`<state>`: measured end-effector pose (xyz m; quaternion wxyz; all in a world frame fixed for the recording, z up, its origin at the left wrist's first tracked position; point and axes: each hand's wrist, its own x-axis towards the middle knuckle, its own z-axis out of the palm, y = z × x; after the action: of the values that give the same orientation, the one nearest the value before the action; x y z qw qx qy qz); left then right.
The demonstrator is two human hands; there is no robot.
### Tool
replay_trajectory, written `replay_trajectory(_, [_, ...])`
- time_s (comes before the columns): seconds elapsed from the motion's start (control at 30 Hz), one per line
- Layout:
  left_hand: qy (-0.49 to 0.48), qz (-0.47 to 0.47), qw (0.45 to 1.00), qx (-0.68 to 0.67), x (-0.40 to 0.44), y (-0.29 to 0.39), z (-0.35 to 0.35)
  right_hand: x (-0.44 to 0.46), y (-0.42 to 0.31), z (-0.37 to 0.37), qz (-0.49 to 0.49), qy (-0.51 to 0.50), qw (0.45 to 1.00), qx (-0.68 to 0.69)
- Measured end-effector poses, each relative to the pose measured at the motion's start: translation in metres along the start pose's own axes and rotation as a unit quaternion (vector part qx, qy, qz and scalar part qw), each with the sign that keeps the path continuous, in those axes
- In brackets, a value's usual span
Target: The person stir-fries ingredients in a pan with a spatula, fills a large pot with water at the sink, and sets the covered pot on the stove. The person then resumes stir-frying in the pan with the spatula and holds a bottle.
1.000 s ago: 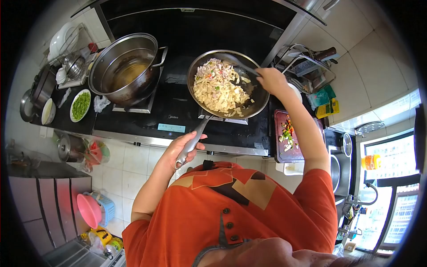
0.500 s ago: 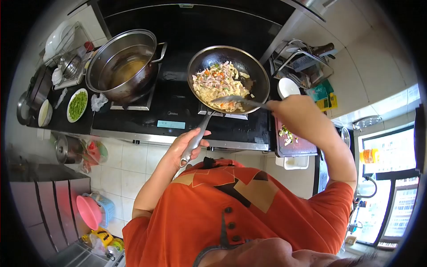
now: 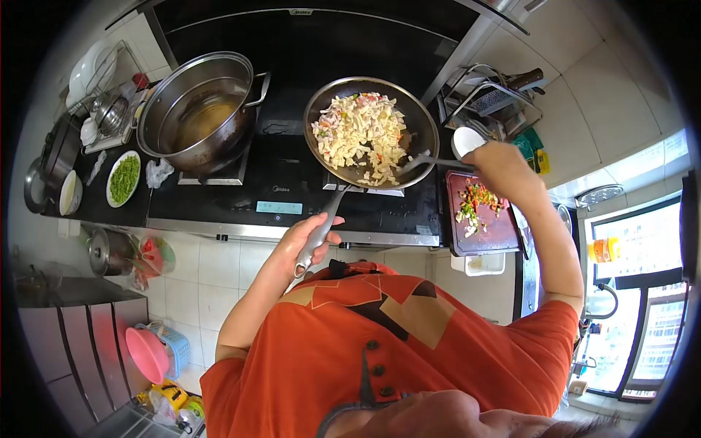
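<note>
My left hand [image 3: 312, 243] is wrapped round the grey handle of a wok [image 3: 431, 139] on the right burner. Chopped food [image 3: 361, 131], pale pieces mixed with pink, orange and green bits, fills the left and middle of the wok. My right hand [image 3: 499, 168] grips a spatula [image 3: 442, 161] by its handle. The spatula's blade rests inside the wok's right side, by the edge of the food. Below my right hand lies a cutting board [image 3: 504, 232] bearing chopped red and green vegetables [image 3: 478, 204]. A white bowl [image 3: 467, 140] stands just behind that hand, partly hidden.
A large steel pot [image 3: 150, 120] with liquid sits on the left burner. Left of it are a plate of chopped greens [image 3: 125, 179] and another bowl [image 3: 70, 191]. A rack with a cleaver [image 3: 504, 96] stands at the back right.
The spatula has moved right, from the front of the food to the wok's right side. The food is turned over, with more pale pieces on top. My left hand stays on the handle.
</note>
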<state>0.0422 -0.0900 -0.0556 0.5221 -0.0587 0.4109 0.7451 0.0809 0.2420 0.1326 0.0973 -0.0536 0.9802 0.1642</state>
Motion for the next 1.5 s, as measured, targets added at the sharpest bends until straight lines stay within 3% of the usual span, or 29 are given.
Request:
replay_trajectory(0.1, [0.004, -0.003, 1.0, -0.003, -0.001, 0.0, 0.0, 0.033, -0.008, 0.059, -0.015, 0.073, 0.997, 0.005])
replay_trajectory(0.23, [0.011, -0.004, 1.0, -0.006, -0.002, 0.003, 0.002, 0.063, -0.003, 0.075, -0.004, 0.151, 0.987, 0.051])
replay_trajectory(0.37, [0.01, 0.004, 1.0, -0.005, 0.0, 0.002, -0.001, 0.033, 0.046, 0.058, 0.088, 0.053, 0.987, 0.125])
replay_trajectory(0.47, [0.004, 0.011, 1.0, 0.0, 0.002, -0.001, -0.005, 0.078, 0.092, 0.121, 0.04, 0.074, 0.984, 0.159])
replay_trajectory(0.5, [0.001, 0.021, 1.0, 0.006, 0.004, -0.002, -0.007, 0.092, 0.085, 0.122, 0.118, -0.034, 0.921, 0.368])
replay_trajectory(0.53, [-0.001, 0.019, 1.0, 0.002, 0.005, -0.002, -0.008, 0.103, 0.074, 0.121, 0.185, -0.138, 0.8, 0.553])
replay_trajectory(0.63, [-0.006, 0.001, 1.0, -0.019, 0.003, -0.001, -0.006, 0.111, 0.031, 0.148, 0.121, -0.082, 0.783, 0.605])
replay_trajectory(0.67, [-0.004, 0.003, 1.0, -0.017, 0.002, 0.0, -0.005, 0.103, 0.025, 0.145, 0.117, -0.086, 0.784, 0.604])
replay_trajectory(0.73, [0.002, 0.009, 1.0, -0.014, 0.002, -0.002, -0.005, 0.079, 0.017, 0.131, 0.002, 0.046, 0.887, 0.46])
replay_trajectory(0.77, [0.004, 0.016, 1.0, -0.004, 0.002, -0.002, -0.004, 0.066, 0.014, 0.121, 0.0, 0.043, 0.887, 0.46])
replay_trajectory(0.83, [0.009, 0.017, 1.0, -0.006, 0.0, 0.0, 0.0, 0.045, 0.015, 0.095, -0.024, 0.115, 0.937, 0.328])
replay_trajectory(0.9, [0.008, 0.02, 1.0, -0.002, 0.0, -0.001, -0.001, 0.043, 0.02, 0.074, -0.008, 0.127, 0.962, 0.241])
replay_trajectory(1.03, [-0.002, 0.014, 1.0, -0.01, 0.0, -0.001, -0.002, 0.104, 0.03, 0.094, 0.037, 0.182, 0.973, 0.14])
replay_trajectory(1.1, [-0.006, 0.019, 1.0, -0.012, 0.0, -0.001, -0.002, 0.129, 0.013, 0.081, 0.036, 0.141, 0.982, 0.122])
replay_trajectory(1.13, [-0.007, 0.019, 1.0, -0.011, 0.0, -0.001, -0.002, 0.132, 0.001, 0.079, -0.012, 0.178, 0.969, 0.169])
replay_trajectory(1.2, [-0.01, 0.006, 1.0, -0.026, 0.001, -0.001, -0.004, 0.135, -0.018, 0.074, -0.086, 0.147, 0.98, 0.101])
replay_trajectory(1.27, [-0.009, 0.009, 1.0, -0.021, 0.002, -0.002, -0.005, 0.107, -0.031, 0.059, -0.158, 0.132, 0.978, 0.045])
replay_trajectory(1.37, [-0.008, 0.011, 1.0, -0.017, 0.003, -0.002, -0.006, 0.061, -0.034, 0.02, -0.136, 0.095, 0.986, 0.002])
replay_trajectory(1.4, [-0.003, 0.008, 1.0, -0.022, 0.004, -0.003, -0.006, 0.05, -0.022, 0.017, -0.149, 0.139, 0.979, 0.005])
replay_trajectory(1.5, [0.025, 0.019, 0.999, 0.009, -0.002, 0.002, 0.01, 0.013, -0.004, -0.024, -0.127, 0.117, 0.984, 0.042])
